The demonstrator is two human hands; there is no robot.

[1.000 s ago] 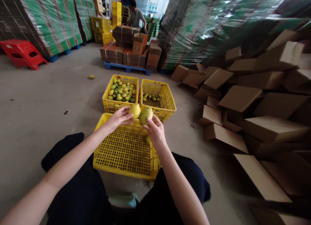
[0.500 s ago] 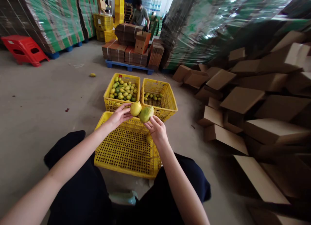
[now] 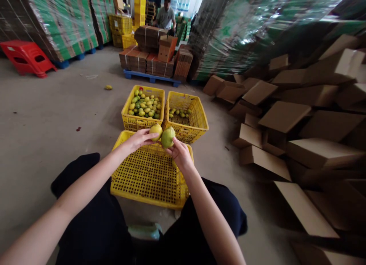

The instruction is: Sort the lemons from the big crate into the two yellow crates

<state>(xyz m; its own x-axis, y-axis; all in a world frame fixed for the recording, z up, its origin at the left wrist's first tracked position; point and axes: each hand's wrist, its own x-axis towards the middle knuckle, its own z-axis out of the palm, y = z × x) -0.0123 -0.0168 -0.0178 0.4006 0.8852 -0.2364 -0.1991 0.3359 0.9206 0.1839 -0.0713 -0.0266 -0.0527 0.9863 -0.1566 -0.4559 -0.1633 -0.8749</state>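
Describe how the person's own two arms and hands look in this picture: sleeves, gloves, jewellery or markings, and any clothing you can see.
Both forearms are bare from the picture's lower edge onward; no sleeve shows. The left hand and right hand wear no gloves, and no rings, watch, bracelet or markings are visible. The arms are slim, with slender fingers. The only clothing in view is the dark navy fabric trousers over both knees.

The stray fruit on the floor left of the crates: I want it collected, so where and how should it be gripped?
Judging by its pose, the stray fruit lies alone on bare concrete floor, so come from above and pinch across its narrower middle; its rounded ends would probably slip.
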